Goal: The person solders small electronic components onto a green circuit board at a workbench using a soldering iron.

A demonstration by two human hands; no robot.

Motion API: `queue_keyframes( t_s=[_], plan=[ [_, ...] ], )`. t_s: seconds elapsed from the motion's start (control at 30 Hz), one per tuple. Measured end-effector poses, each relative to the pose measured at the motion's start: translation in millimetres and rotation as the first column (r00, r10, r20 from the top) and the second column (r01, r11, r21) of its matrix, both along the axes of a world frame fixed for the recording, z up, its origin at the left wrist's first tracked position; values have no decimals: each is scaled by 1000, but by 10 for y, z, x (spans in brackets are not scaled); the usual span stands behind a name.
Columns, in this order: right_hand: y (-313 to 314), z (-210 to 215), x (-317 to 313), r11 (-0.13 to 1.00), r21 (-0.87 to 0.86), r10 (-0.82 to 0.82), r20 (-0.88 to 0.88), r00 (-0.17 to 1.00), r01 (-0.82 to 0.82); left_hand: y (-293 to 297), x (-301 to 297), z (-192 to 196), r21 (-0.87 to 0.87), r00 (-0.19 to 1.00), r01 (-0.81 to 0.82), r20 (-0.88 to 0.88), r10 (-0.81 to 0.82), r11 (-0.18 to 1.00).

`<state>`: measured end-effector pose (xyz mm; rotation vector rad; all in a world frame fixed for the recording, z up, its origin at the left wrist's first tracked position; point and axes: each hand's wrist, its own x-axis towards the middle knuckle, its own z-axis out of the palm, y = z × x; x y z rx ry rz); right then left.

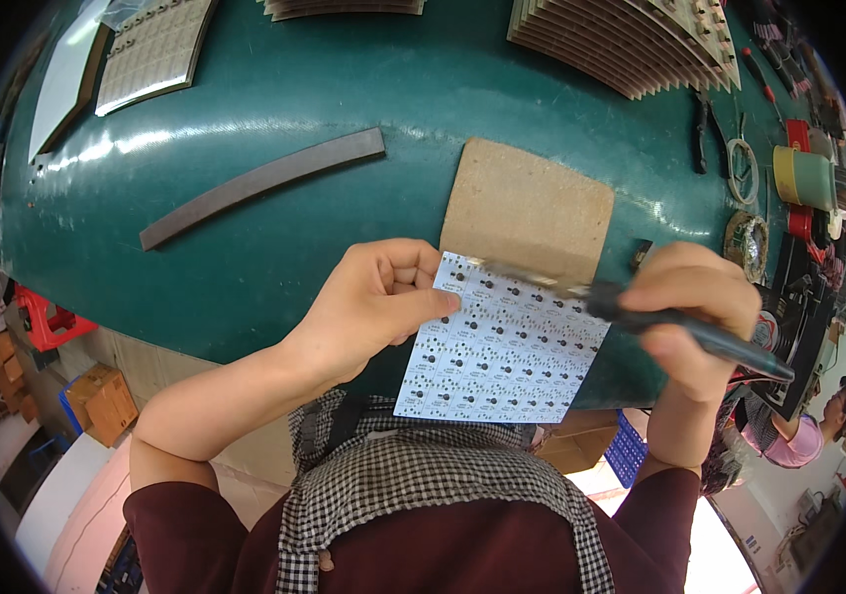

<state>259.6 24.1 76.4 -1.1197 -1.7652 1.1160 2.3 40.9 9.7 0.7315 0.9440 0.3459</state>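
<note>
A: Head view, quick pass. Left hand (378, 297) pinches the left top edge of a white circuit panel (502, 346), thumb on its face, fingers curled behind. Right hand (690, 297) is closed round dark tweezers (581, 289), tips lying over the panel's top edge.

B: Where's the panel sitting?

A: Held up in the air over the near edge of the green table (274, 109), tilted toward the person, just in front of a brown cardboard sheet (532, 208) that lies flat on the table.

B: Progress?

A: Hard to call. The grid of small squares looks populated, a dark dot on most cells; I can't tell which are checked or fixed. Tweezers are at the top row, so my guess is the lower rows are left.

B: Packages, labels?

A: Fanned stack of tan panels (631, 45) at top right, another sheet of panels (150, 49) at top left, both rectangular. Yellow and green tape roll (804, 178) at the right by red tools. Long grey strip (264, 183) lies diagonally on the table. Brown cartons (106, 401) on the floor lower left, a blue crate (626, 450) under the table. Panel print too small to make out.
</note>
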Motion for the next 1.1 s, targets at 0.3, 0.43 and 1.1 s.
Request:
queue_keyframes(
  t_s=[0.3,0.43,1.1],
  plan=[
    [-774,-158,155,825,71,-562,193,804,560,-259,-98,270,227,990,30,126,-60,973],
    [-1188,-234,206,892,-57,-449,5,893,449,-276,-163,484,793,937,222,-12,-350,567],
    [-1755,-290,-107,885,108,-423,-221,879,453,-709,-343,227,991,990,31,-13,-141,132]
  ],
)
